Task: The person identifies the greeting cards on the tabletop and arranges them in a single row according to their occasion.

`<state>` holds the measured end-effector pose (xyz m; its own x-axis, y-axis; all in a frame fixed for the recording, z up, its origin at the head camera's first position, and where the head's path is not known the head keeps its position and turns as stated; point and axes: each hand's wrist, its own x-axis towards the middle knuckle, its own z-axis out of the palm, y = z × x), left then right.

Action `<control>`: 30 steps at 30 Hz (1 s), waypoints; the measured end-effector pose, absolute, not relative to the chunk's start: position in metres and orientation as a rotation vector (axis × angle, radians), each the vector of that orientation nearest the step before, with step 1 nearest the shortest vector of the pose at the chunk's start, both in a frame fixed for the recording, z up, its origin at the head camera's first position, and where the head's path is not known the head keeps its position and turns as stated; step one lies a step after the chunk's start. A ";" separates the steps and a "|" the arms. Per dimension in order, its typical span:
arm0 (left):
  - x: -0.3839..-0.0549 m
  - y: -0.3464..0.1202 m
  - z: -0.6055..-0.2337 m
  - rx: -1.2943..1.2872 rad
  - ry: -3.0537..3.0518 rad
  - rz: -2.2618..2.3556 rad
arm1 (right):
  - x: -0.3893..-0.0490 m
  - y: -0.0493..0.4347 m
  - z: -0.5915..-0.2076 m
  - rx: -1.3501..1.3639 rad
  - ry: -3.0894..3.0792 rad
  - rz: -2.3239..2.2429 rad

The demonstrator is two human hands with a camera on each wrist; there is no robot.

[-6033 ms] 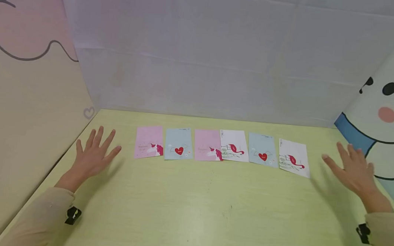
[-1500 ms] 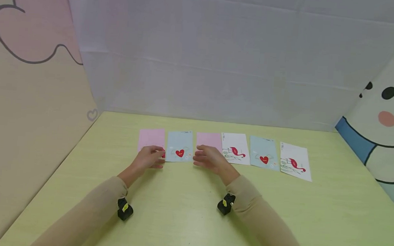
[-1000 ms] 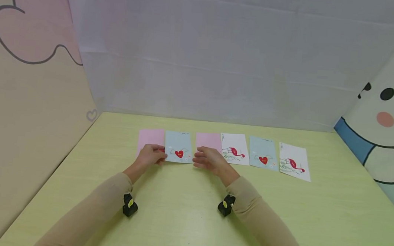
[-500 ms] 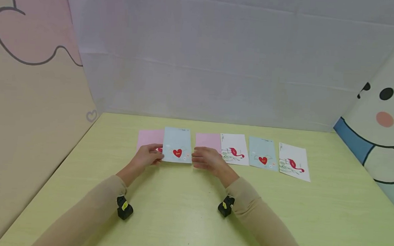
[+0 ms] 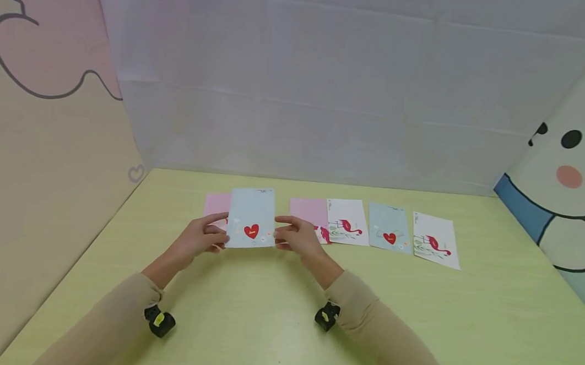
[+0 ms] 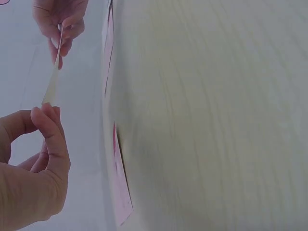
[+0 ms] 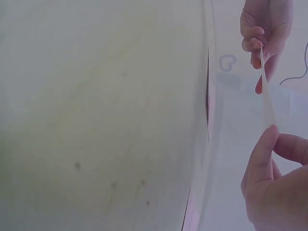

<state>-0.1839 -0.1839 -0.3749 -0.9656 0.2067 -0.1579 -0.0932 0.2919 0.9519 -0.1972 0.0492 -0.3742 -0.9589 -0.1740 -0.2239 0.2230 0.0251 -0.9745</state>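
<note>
A light blue card (image 5: 252, 211) with a red heart is held up off the table between both hands. My left hand (image 5: 197, 241) pinches its left edge, thumb toward me. On the opposite edge, my right hand (image 5: 301, 239) pinches it with thumb and fingertips. Seen edge-on in the left wrist view, the card (image 6: 52, 84) spans the gap between the two hands. Behind it on the table lies a pink unicorn card (image 5: 216, 203), partly covered by the held card and the left hand. A second pink card (image 5: 307, 210) lies just behind the right hand.
Right of the second pink card lie a white flamingo card (image 5: 347, 221), another blue heart card (image 5: 389, 227) and another white flamingo card (image 5: 437, 239). A white backdrop (image 5: 297, 94) rises behind the pale yellow table (image 5: 275, 314), with printed panels at both sides.
The left hand has lifted the blue heart card from the row and brought it left and toward me. The right hand has moved left and taken its right edge.
</note>
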 end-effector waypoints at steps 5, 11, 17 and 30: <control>-0.168 -0.201 -0.369 0.152 2.290 1.684 | -0.184 0.038 -0.374 0.000 1.987 -1.975; -0.149 -0.218 -0.371 0.167 2.268 1.660 | -0.164 0.025 -0.371 -0.070 1.960 -1.949; -0.136 -0.232 -0.374 0.194 2.254 1.629 | -0.152 0.012 -0.375 -0.077 1.952 -1.948; -0.121 -0.249 -0.380 0.156 2.241 1.561 | -0.140 -0.003 -0.384 -0.077 1.971 -1.768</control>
<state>-0.1213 -0.2486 -0.3796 -0.9125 0.3147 -0.2613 -0.1359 0.3691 0.9194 -0.1395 -0.0031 -0.3842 -0.8792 -0.3565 -0.3161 0.2757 0.1606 -0.9477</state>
